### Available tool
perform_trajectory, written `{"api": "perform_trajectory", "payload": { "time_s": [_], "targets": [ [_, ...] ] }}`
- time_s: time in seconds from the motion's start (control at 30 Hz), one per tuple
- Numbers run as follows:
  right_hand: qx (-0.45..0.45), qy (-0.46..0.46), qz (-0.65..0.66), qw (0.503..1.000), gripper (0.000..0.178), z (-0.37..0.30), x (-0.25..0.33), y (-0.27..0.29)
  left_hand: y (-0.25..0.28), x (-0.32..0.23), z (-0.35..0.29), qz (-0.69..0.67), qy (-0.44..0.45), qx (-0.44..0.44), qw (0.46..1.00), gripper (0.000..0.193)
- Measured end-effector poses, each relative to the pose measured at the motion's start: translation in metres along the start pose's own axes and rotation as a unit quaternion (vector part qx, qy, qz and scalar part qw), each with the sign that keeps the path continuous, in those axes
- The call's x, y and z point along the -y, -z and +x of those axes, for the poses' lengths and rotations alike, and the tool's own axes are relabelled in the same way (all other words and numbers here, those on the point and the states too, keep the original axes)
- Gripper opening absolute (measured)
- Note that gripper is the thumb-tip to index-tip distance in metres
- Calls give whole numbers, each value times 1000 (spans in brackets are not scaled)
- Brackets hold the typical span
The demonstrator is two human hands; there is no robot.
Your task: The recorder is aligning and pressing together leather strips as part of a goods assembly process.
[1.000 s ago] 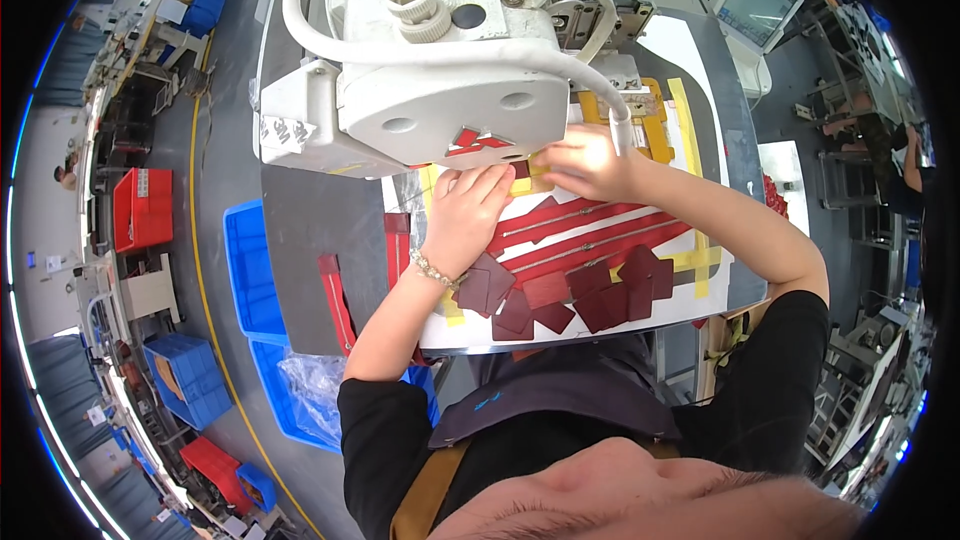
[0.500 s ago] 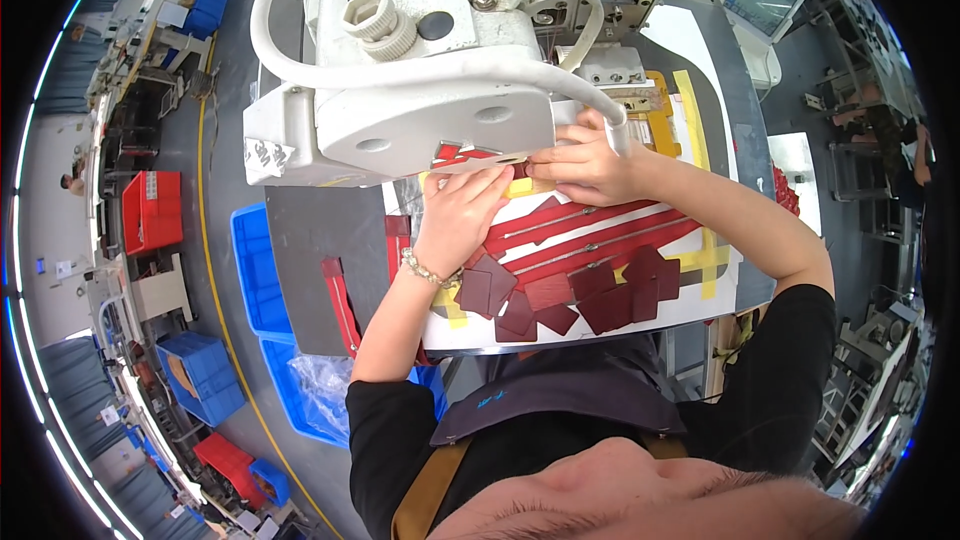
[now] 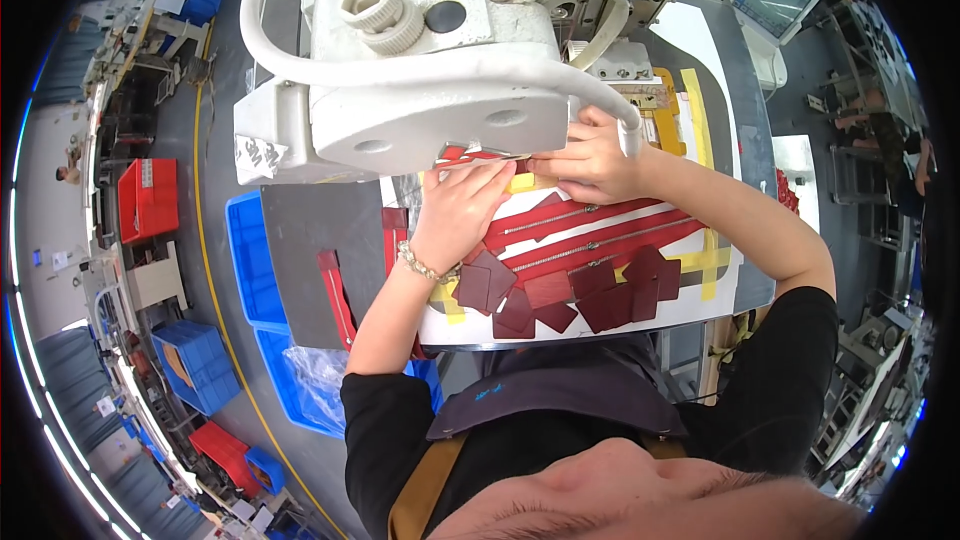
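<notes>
Pressed flat under the fingers of both hands, a small red leather piece (image 3: 478, 154) is held at the foot of the white sewing machine (image 3: 420, 60), just beneath the overhanging head; neither hand is closed around it, the fingers being laid on top and kept nearly together. The left hand (image 3: 458, 212) is seen stretched forward with the palm down, a bracelet at the wrist, the forearm rising from the lower left. The right hand (image 3: 588, 162) is bent inward from the right, its fingertips meeting those of the left at the piece, its forearm laid across the white work table (image 3: 600, 315). Long red strips with zips (image 3: 590, 235) are spread just behind the hands, and a cluster of dark red cut pieces (image 3: 570, 290) is ranged along the near edge of the table. Little room is left above the hands, the machine head being close over them; to the left, a grey surface (image 3: 315, 260) and a blue bin (image 3: 250, 260) are set beside the table
</notes>
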State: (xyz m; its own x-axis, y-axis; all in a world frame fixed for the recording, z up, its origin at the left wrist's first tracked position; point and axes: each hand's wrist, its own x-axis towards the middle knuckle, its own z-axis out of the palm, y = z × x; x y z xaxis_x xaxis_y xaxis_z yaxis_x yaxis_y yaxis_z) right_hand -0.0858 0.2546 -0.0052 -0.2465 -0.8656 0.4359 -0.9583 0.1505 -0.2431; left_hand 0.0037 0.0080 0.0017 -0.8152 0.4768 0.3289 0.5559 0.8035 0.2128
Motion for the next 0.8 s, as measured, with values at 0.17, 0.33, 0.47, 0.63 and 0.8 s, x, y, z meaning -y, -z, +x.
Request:
{"api": "perform_trajectory", "payload": {
  "time_s": [0.17,0.33,0.47,0.63,0.8],
  "targets": [
    [1,-29,24,999,39,2,1,-2,4,9,-2,-78,6,5,997,34],
    [16,-33,25,999,40,4,4,3,15,9,-2,-91,37,10,995,28],
    [31,-60,23,997,38,1,10,5,28,17,-3,-162,24,2,986,14],
    [21,-143,43,989,34,-8,31,23,41,5,-3,-265,77,108,955,12],
    [60,-294,48,953,25,-36,41,57,31,-15,-6,-192,68,145,968,29]
  ]
}}
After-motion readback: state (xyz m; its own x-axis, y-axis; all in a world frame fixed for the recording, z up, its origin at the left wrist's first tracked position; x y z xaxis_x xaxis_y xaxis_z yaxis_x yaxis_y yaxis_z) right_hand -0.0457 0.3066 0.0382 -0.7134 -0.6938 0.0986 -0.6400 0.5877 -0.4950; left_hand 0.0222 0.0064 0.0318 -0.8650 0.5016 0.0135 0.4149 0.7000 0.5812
